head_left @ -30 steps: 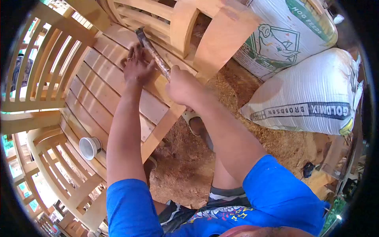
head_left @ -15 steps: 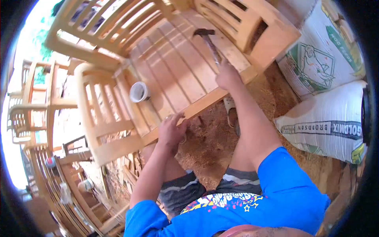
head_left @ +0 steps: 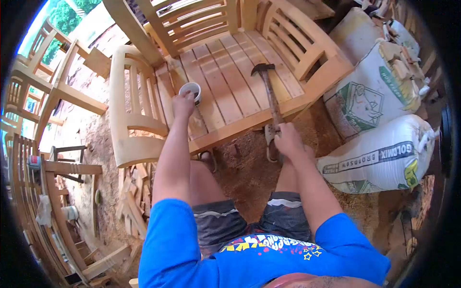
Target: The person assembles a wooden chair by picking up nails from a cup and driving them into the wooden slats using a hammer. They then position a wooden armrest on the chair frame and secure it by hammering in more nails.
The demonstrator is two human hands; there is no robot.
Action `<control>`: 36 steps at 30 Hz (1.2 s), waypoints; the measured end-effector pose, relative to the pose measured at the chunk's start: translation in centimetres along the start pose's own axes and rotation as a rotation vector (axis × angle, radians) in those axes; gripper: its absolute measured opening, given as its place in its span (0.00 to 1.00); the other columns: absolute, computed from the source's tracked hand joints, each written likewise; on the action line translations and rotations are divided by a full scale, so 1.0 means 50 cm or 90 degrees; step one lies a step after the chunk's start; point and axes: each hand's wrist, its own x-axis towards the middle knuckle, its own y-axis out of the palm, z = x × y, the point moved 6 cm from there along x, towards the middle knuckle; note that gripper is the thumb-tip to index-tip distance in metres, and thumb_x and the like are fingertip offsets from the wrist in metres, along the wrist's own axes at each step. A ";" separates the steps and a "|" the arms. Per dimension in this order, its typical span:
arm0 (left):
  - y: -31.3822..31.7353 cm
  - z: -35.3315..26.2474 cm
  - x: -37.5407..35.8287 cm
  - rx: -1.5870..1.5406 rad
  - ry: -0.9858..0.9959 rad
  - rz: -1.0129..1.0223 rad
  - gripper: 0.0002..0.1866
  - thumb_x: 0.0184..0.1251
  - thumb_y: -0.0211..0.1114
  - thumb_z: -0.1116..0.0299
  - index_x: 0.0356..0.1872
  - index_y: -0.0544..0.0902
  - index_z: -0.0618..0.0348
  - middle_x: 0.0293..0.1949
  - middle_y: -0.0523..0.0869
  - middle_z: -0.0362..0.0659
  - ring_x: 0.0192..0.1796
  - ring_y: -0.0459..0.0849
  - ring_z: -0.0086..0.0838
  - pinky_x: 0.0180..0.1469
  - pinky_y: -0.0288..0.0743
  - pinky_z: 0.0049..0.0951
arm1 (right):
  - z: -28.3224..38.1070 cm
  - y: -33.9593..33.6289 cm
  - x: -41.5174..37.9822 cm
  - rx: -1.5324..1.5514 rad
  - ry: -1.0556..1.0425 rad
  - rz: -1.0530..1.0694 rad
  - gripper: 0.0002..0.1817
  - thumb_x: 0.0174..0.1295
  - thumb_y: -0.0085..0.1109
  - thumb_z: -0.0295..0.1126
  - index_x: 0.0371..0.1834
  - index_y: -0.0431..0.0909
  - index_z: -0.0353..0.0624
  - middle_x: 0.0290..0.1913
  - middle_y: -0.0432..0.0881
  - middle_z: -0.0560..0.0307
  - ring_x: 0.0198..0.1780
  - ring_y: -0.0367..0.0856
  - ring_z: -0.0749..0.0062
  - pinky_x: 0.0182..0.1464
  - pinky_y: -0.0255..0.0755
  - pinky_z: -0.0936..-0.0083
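A wooden bench seat [head_left: 216, 91] of pale slats stretches before me. On its left side stands a small white cup [head_left: 197, 88] with dark contents. My left hand [head_left: 184, 102] is at the cup, its bunched fingertips over the near rim and partly hidden inside; whatever they pinch does not show. Near the seat's front edge, my right hand [head_left: 288, 139] is wrapped around the handle end of a claw hammer [head_left: 270, 93]. The hammer's dark head lies over the right part of the slats.
Slatted armrests [head_left: 139, 96] flank the seat. To the right are a filled white sack [head_left: 379, 153] and a larger feed sack [head_left: 360, 101]. Wood offcuts [head_left: 134, 197] lie on the ground at left, near unfinished chair frames [head_left: 53, 91]. Sawdust covers the floor.
My left hand has moved from the seat's front edge up to the cup. My right hand has drawn back toward me with the hammer still held. The view has shifted.
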 end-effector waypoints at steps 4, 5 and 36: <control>0.062 -0.015 0.003 0.028 0.064 0.073 0.18 0.62 0.62 0.71 0.50 0.92 0.53 0.44 0.90 0.57 0.50 0.89 0.50 0.57 0.82 0.45 | 0.007 0.003 -0.025 0.107 -0.107 -0.051 0.15 0.66 0.62 0.33 0.52 0.81 0.37 0.50 0.83 0.38 0.55 0.84 0.43 0.59 0.77 0.53; 0.047 -0.030 -0.023 0.041 0.129 0.036 0.19 0.59 0.61 0.74 0.50 0.92 0.53 0.44 0.90 0.57 0.50 0.89 0.50 0.56 0.83 0.45 | 0.000 0.006 -0.025 0.148 -0.108 -0.071 0.15 0.66 0.62 0.34 0.52 0.82 0.37 0.48 0.84 0.38 0.53 0.85 0.44 0.57 0.78 0.55; -0.032 -0.256 -0.701 0.101 0.311 0.386 0.15 0.66 0.70 0.51 0.43 0.93 0.49 0.51 0.87 0.52 0.52 0.90 0.47 0.54 0.85 0.47 | 0.026 0.224 -0.212 0.618 0.004 0.139 0.30 0.76 0.54 0.56 0.48 0.86 0.35 0.42 0.88 0.51 0.46 0.83 0.68 0.52 0.76 0.64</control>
